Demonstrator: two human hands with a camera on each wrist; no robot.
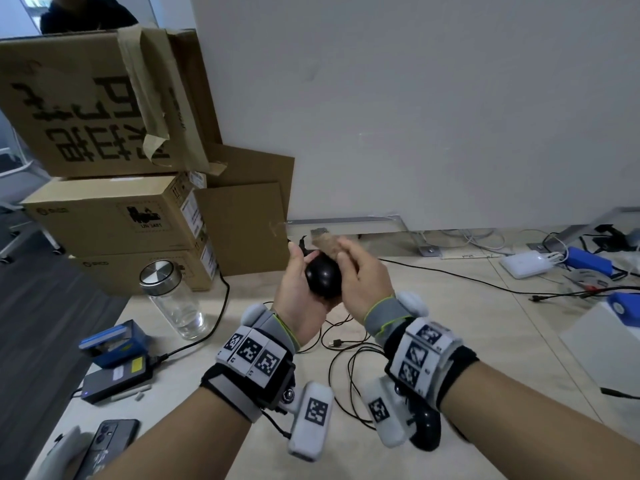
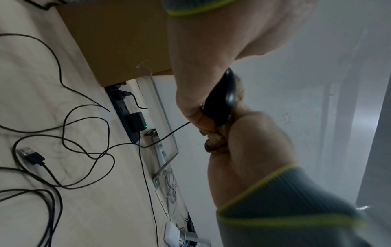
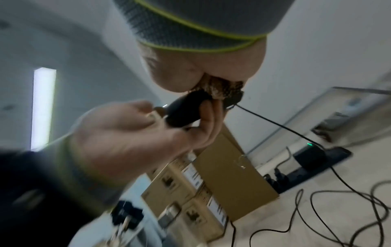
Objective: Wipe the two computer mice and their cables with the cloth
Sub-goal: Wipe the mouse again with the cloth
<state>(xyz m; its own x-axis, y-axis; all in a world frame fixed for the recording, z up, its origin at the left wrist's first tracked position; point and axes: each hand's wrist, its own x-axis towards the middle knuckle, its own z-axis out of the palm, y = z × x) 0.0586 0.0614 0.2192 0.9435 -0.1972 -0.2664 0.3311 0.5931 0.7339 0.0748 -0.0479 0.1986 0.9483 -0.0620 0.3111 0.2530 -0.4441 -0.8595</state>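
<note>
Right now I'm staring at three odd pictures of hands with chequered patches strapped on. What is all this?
No machine: a person's bare hands, with wrist bands carrying black-and-white marker squares. The big picture comes from a head-worn camera looking down; the other two look along each wrist at the fingers. The left hand grips a glossy black rounded object, perhaps a computer mouse, trailing a thin cable. The right hand holds a crumpled brown cloth against its top, seemingly wiping it. On the pale table lie loose black cables, a clear glass jar with a metal lid and a dark phone; brown cardboard boxes are stacked at the left.
</note>
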